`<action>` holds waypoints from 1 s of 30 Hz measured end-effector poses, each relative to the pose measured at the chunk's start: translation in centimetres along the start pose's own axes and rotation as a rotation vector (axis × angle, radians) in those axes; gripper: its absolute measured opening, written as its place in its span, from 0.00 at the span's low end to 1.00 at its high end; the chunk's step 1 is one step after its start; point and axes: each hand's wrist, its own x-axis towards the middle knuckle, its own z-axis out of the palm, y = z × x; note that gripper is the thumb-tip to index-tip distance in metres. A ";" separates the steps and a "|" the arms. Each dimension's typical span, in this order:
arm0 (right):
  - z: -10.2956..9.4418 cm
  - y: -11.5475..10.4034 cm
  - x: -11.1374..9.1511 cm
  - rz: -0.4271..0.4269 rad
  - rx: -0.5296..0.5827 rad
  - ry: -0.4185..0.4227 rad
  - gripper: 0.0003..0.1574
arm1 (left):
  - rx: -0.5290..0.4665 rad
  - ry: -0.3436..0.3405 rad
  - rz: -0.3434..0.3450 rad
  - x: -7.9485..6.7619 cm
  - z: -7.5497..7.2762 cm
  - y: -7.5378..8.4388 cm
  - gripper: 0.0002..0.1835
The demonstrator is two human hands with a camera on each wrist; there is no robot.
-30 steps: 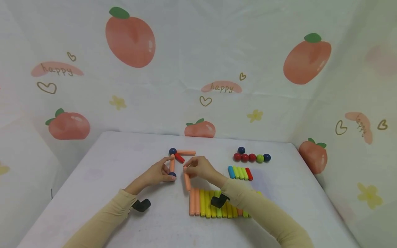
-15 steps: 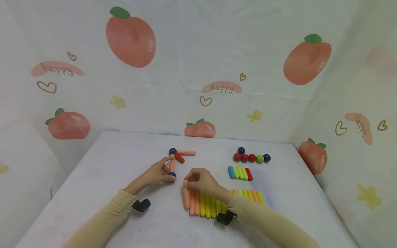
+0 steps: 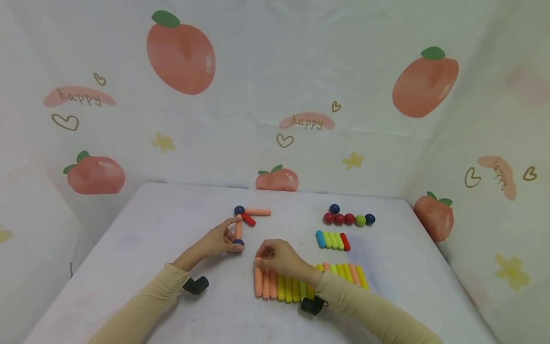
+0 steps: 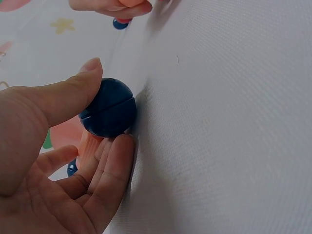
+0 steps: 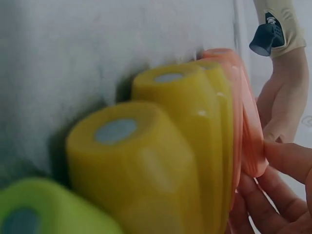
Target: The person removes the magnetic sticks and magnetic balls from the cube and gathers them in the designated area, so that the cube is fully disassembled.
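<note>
My left hand pinches a dark blue ball between thumb and fingers, close to the table. An orange magnetic stick runs from that ball to another blue ball, where a second orange stick and a short red stick meet. With thumb and fingertips, my right hand holds the far end of a loose orange magnetic stick. This stick lies alongside the left end of a row of yellow sticks and orange ones, partly hidden under my right hand and forearm.
Short blue, lime and red sticks lie in a row at right. Behind them sit several red balls, a green ball and blue balls. A patterned cloth rises behind the white table.
My right hand has moved toward the near edge with the orange stick, bringing it down beside the row's left end. The left hand and the joined balls and sticks have stayed put.
</note>
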 end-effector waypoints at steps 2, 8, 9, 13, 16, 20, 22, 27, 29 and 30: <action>0.0 0.1 0.0 0.014 -0.009 0.000 0.06 | -0.002 0.004 -0.001 0.0 0.0 0.0 0.50; 0.0 0.4 0.2 0.051 0.001 -0.008 0.06 | 0.001 0.005 0.006 0.0 0.0 -0.1 0.50; 0.0 0.5 0.2 0.048 0.007 -0.009 0.06 | 0.001 0.005 -0.002 0.1 0.0 -0.1 0.50; 0.0 0.5 0.3 0.054 0.028 -0.014 0.06 | -0.004 0.007 -0.041 0.2 0.0 -0.1 0.50; 0.0 0.4 0.3 0.059 0.033 -0.013 0.06 | 0.003 0.010 -0.051 0.1 0.0 -0.1 0.51; 0.1 0.5 0.3 0.060 0.029 -0.006 0.06 | 0.021 0.012 -0.021 0.0 0.1 -0.1 0.50; 0.1 0.6 0.4 0.062 0.030 -0.004 0.06 | 0.022 0.014 -0.008 0.0 0.1 -0.1 0.50; 0.1 0.7 0.5 0.064 0.023 -0.013 0.06 | 0.019 0.015 -0.019 0.0 0.1 0.0 0.50; -0.1 0.6 0.7 0.070 0.007 -0.031 0.05 | 0.011 0.015 -0.036 0.0 0.0 0.1 0.51; -0.3 0.4 0.9 0.077 -0.006 -0.046 0.05 | 0.007 0.014 -0.044 0.0 0.0 0.1 0.51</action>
